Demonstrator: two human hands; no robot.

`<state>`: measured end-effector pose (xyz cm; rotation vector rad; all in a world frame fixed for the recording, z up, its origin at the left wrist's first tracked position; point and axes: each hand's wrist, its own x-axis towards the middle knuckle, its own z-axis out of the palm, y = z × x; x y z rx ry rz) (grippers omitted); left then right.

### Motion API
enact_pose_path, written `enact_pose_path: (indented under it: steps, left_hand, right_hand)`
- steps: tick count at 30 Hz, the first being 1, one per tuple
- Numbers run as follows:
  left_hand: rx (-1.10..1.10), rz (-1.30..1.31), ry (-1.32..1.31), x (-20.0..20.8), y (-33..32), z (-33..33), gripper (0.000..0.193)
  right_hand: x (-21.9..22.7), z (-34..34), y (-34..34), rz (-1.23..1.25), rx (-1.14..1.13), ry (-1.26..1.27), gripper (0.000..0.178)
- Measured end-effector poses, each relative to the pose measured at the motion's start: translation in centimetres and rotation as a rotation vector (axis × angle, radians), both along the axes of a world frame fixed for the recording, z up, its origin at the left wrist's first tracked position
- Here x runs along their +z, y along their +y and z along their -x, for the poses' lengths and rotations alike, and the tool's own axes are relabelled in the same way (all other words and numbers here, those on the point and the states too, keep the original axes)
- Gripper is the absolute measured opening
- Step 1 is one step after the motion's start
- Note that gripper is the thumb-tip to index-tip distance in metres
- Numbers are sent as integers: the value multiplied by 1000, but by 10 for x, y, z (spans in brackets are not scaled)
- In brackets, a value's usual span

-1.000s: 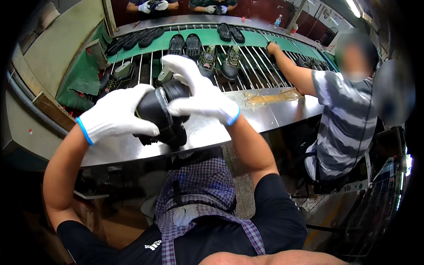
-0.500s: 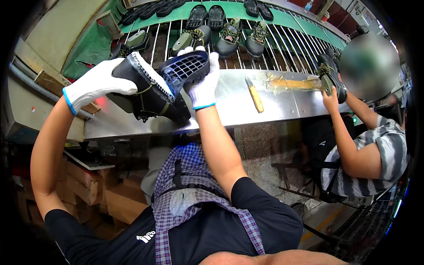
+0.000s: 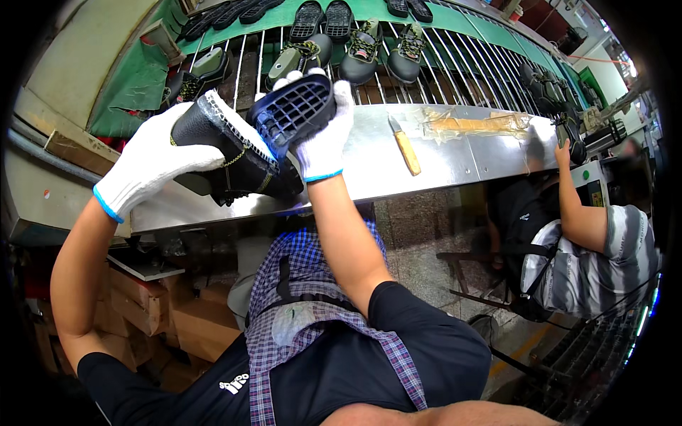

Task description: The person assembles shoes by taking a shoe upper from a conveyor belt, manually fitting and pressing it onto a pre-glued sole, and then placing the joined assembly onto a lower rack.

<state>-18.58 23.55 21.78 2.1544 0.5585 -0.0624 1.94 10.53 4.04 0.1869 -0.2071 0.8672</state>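
My left hand (image 3: 158, 152), in a white glove with a blue cuff, is closed round a black leather shoe upper (image 3: 231, 157). The upper lies tilted, its whitish stitched bottom edge turned up toward the right. In my gloved right hand (image 3: 331, 128) is a black rubber sole (image 3: 293, 110), its grid-patterned inner face toward me. One end of the sole touches or nearly touches the upper's edge, where a bluish light falls; the exact contact is hidden. A knife with a wooden handle (image 3: 406, 152) lies on the metal bench to the right.
Behind the metal bench top (image 3: 369, 170) runs a rack of metal rods (image 3: 455, 71) with several shoes (image 3: 361, 60) and soles (image 3: 307, 21). Brown tape (image 3: 476, 126) is stuck to the bench. At right a co-worker's hand (image 3: 563, 152) holds a shoe. Cardboard boxes (image 3: 202, 326) stand below left.
My hands keep their hold on the upper and sole, with only a slight shift. The co-worker has moved a shoe away to the right, toward the rack. The view has shifted slightly.
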Motion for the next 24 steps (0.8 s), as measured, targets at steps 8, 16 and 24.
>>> enact_pose_path:
  steps: [8,16,24]
  left_hand:
    - [11,-54,-91,-16,-11,26,93]
    - [10,-98,-73,-22,-16,37,105]
    - [-43,-291,-23,-7,-40,35,102]
  right_hand:
    - [-32,7,-2,121,-116,91,63]
    - [-12,26,-13,-58,-102,44,47]
    - [19,34,-10,-193,-91,-235,48]
